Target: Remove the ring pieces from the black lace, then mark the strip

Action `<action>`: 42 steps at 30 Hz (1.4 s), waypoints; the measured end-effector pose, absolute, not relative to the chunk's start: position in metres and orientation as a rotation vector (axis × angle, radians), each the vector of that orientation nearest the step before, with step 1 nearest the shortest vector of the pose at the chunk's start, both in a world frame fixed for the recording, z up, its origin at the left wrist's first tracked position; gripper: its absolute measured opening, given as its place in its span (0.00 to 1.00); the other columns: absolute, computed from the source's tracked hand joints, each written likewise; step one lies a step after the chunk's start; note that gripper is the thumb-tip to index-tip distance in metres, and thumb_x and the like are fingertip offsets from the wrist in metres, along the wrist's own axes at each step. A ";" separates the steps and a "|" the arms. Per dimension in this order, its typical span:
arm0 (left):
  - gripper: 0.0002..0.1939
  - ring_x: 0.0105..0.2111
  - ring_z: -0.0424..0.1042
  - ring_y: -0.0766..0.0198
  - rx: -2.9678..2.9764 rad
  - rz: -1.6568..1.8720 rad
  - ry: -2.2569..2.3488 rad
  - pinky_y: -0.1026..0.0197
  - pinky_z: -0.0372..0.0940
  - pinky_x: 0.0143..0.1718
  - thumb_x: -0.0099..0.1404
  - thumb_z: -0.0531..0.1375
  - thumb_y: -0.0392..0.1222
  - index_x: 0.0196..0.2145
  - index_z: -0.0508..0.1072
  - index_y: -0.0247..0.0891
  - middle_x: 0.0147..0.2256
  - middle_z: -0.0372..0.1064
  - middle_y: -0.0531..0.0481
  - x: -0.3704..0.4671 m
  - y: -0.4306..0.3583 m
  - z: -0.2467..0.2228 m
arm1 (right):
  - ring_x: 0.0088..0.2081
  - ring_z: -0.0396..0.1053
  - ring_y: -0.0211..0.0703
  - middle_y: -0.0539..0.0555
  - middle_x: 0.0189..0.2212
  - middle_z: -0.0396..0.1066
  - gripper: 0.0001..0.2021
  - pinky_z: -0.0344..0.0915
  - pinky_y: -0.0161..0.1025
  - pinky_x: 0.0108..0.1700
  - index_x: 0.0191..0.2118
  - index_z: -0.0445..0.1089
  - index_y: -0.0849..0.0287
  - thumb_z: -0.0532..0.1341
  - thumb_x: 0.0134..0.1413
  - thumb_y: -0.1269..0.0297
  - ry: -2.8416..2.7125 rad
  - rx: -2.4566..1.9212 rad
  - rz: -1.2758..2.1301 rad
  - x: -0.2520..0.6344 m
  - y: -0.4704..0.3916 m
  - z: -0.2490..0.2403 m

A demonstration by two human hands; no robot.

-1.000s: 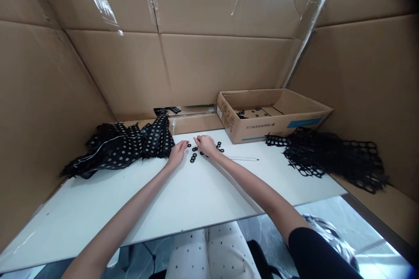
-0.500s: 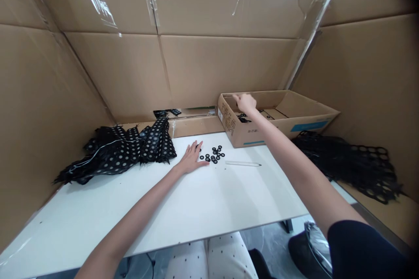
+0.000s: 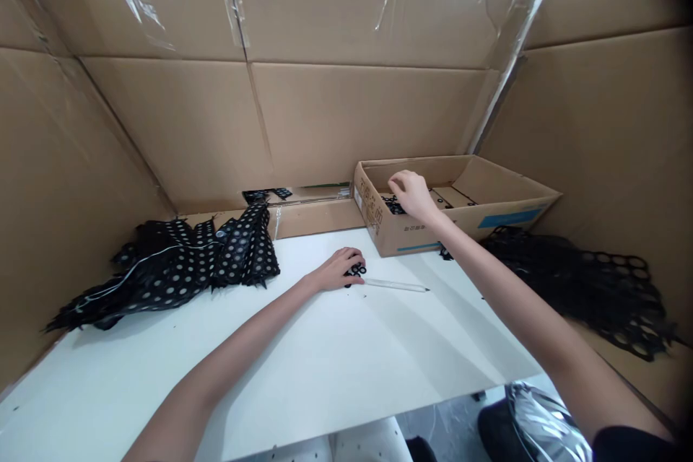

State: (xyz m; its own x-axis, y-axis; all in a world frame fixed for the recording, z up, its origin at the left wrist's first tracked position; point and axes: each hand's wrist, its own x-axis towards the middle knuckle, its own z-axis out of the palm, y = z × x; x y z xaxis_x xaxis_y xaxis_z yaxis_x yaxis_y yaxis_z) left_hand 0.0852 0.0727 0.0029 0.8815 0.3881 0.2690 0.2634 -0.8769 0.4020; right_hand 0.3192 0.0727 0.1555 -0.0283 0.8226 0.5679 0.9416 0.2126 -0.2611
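My left hand (image 3: 340, 269) rests on the white table with its fingers curled round a cluster of small black rings (image 3: 356, 270). The thumb and fingers enclose them, and part of the cluster is hidden under the hand. Just right of the thumb lies a thin, pale pen-like stick (image 3: 398, 286) with a dark tip. My right hand (image 3: 411, 193) is over the near left part of an open cardboard box (image 3: 408, 237), its fingers bent and drawn together. Whatever is in those fingers, if anything, is hidden. More black rings (image 3: 394, 203) lie inside the box beneath it.
Black fabric punched with round holes (image 3: 195, 260) lies bunched at the left of the table (image 3: 325, 361). At the right is a heap of black perforated mesh (image 3: 585, 281). Cardboard walls (image 3: 303, 115) enclose the back and sides. A lined bin (image 3: 520, 422) stands below, at right.
My left hand has moved right and its spread fingers have curled round the loose rings, bunching them. My right hand stays over the box, slightly lower, with its fingers turned down. The view has shifted slightly.
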 end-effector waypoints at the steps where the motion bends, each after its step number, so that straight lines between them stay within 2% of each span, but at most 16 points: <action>1: 0.21 0.49 0.60 0.55 2.691 0.512 0.484 0.53 0.55 0.52 0.61 0.55 0.56 0.46 0.68 0.41 0.48 0.62 0.42 0.085 0.072 0.004 | 0.43 0.65 0.48 0.60 0.39 0.71 0.14 0.59 0.43 0.46 0.37 0.71 0.63 0.49 0.59 0.67 -1.863 -1.540 -0.298 0.316 0.063 0.150; 7: 0.12 0.43 0.61 0.57 2.696 0.603 0.519 0.56 0.58 0.46 0.64 0.53 0.47 0.41 0.67 0.39 0.42 0.61 0.44 0.086 0.066 0.005 | 0.52 0.59 0.53 0.60 0.37 0.70 0.14 0.59 0.50 0.51 0.36 0.69 0.58 0.47 0.60 0.67 -2.016 -1.332 -0.309 0.288 0.004 0.097; 9: 0.11 0.41 0.61 0.58 2.682 0.647 0.563 0.57 0.59 0.44 0.64 0.53 0.47 0.39 0.67 0.37 0.41 0.62 0.43 0.088 0.065 0.003 | 0.59 0.51 0.56 0.60 0.42 0.70 0.13 0.54 0.56 0.55 0.36 0.70 0.57 0.48 0.59 0.68 -2.089 -1.346 -0.304 0.282 -0.012 0.076; 11: 0.12 0.39 0.63 0.58 2.698 0.651 0.632 0.58 0.59 0.42 0.64 0.52 0.48 0.37 0.67 0.37 0.38 0.63 0.44 0.089 0.065 0.000 | 0.61 0.49 0.56 0.60 0.51 0.65 0.13 0.53 0.58 0.57 0.41 0.70 0.57 0.48 0.59 0.68 -2.121 -1.397 -0.248 0.280 -0.024 0.054; 14: 0.14 0.35 0.65 0.60 2.740 0.612 0.722 0.60 0.59 0.38 0.66 0.49 0.49 0.33 0.68 0.38 0.32 0.65 0.47 0.089 0.066 -0.003 | 0.54 0.61 0.53 0.62 0.52 0.64 0.14 0.63 0.52 0.51 0.48 0.67 0.57 0.52 0.57 0.65 -2.182 -1.535 -0.029 0.286 -0.040 0.023; 16: 0.17 0.33 0.66 0.61 2.747 0.594 0.769 0.61 0.58 0.35 0.67 0.47 0.50 0.29 0.68 0.38 0.29 0.65 0.48 0.088 0.067 -0.005 | 0.49 0.65 0.50 0.60 0.48 0.67 0.13 0.66 0.48 0.46 0.46 0.68 0.55 0.51 0.57 0.67 -2.180 -1.631 0.085 0.295 -0.048 0.008; 20: 0.21 0.24 0.64 0.64 2.678 0.685 0.901 0.62 0.54 0.29 0.68 0.45 0.49 0.22 0.66 0.38 0.24 0.64 0.49 0.087 0.066 -0.010 | 0.46 0.66 0.49 0.59 0.42 0.69 0.11 0.66 0.46 0.46 0.41 0.69 0.56 0.51 0.57 0.70 -2.113 -1.619 0.176 0.311 -0.058 -0.005; 23: 0.22 0.19 0.57 0.67 2.499 0.880 1.001 0.63 0.51 0.26 0.67 0.46 0.50 0.18 0.61 0.38 0.17 0.57 0.53 0.086 0.064 -0.008 | 0.45 0.66 0.48 0.58 0.42 0.68 0.09 0.66 0.45 0.46 0.40 0.69 0.56 0.53 0.55 0.69 -2.035 -1.561 0.225 0.316 -0.059 -0.005; 26: 0.24 0.17 0.50 0.69 2.174 1.269 1.077 0.63 0.47 0.23 0.67 0.46 0.51 0.17 0.55 0.38 0.15 0.47 0.56 0.089 0.065 0.018 | 0.43 0.67 0.47 0.57 0.41 0.68 0.08 0.66 0.45 0.45 0.37 0.69 0.55 0.54 0.54 0.68 -1.960 -1.537 0.280 0.317 -0.056 -0.006; 28: 0.23 0.18 0.47 0.70 2.021 1.560 1.053 0.63 0.45 0.22 0.67 0.45 0.52 0.18 0.53 0.38 0.17 0.44 0.57 0.100 0.071 0.055 | 0.43 0.67 0.47 0.57 0.41 0.68 0.07 0.66 0.46 0.45 0.36 0.69 0.55 0.54 0.54 0.68 -1.936 -1.528 0.307 0.316 -0.053 -0.008; 31: 0.23 0.20 0.49 0.70 2.007 1.873 0.909 0.63 0.46 0.24 0.67 0.46 0.54 0.20 0.55 0.37 0.18 0.47 0.57 0.137 0.091 0.126 | 0.43 0.66 0.48 0.57 0.41 0.67 0.07 0.66 0.46 0.45 0.36 0.69 0.55 0.54 0.54 0.68 -1.924 -1.511 0.335 0.315 -0.053 -0.009; 33: 0.24 0.20 0.53 0.70 2.079 1.907 0.844 0.64 0.49 0.26 0.67 0.44 0.56 0.21 0.60 0.37 0.18 0.52 0.55 0.174 0.111 0.164 | 0.43 0.67 0.48 0.57 0.40 0.67 0.07 0.66 0.45 0.44 0.36 0.69 0.55 0.54 0.54 0.68 -1.919 -1.500 0.362 0.314 -0.054 -0.009; 36: 0.30 0.26 0.65 0.64 2.329 1.564 0.933 0.61 0.56 0.32 0.67 0.40 0.60 0.26 0.67 0.34 0.23 0.65 0.47 0.231 0.142 0.183 | 0.42 0.67 0.48 0.57 0.40 0.67 0.07 0.66 0.45 0.44 0.36 0.69 0.55 0.54 0.54 0.68 -1.908 -1.487 0.394 0.314 -0.056 -0.007; 38: 0.34 0.35 0.70 0.54 2.461 1.021 1.092 0.55 0.58 0.39 0.62 0.44 0.65 0.27 0.71 0.30 0.29 0.70 0.37 0.258 0.157 0.173 | 0.42 0.66 0.48 0.57 0.41 0.67 0.07 0.66 0.45 0.44 0.37 0.68 0.55 0.54 0.54 0.69 -1.903 -1.476 0.403 0.314 -0.057 -0.007; 40: 0.38 0.42 0.70 0.44 2.446 0.440 1.213 0.49 0.59 0.43 0.58 0.45 0.70 0.29 0.74 0.28 0.37 0.72 0.29 0.274 0.165 0.156 | 0.43 0.66 0.48 0.57 0.41 0.67 0.08 0.66 0.46 0.45 0.37 0.68 0.55 0.53 0.55 0.69 -1.911 -1.469 0.400 0.314 -0.058 -0.007; 42: 0.40 0.46 0.68 0.41 2.458 0.141 1.164 0.46 0.59 0.45 0.58 0.44 0.70 0.36 0.75 0.29 0.43 0.70 0.29 0.279 0.168 0.143 | 0.43 0.66 0.49 0.57 0.41 0.66 0.08 0.65 0.47 0.46 0.38 0.68 0.55 0.53 0.55 0.69 -1.926 -1.484 0.386 0.315 -0.057 -0.008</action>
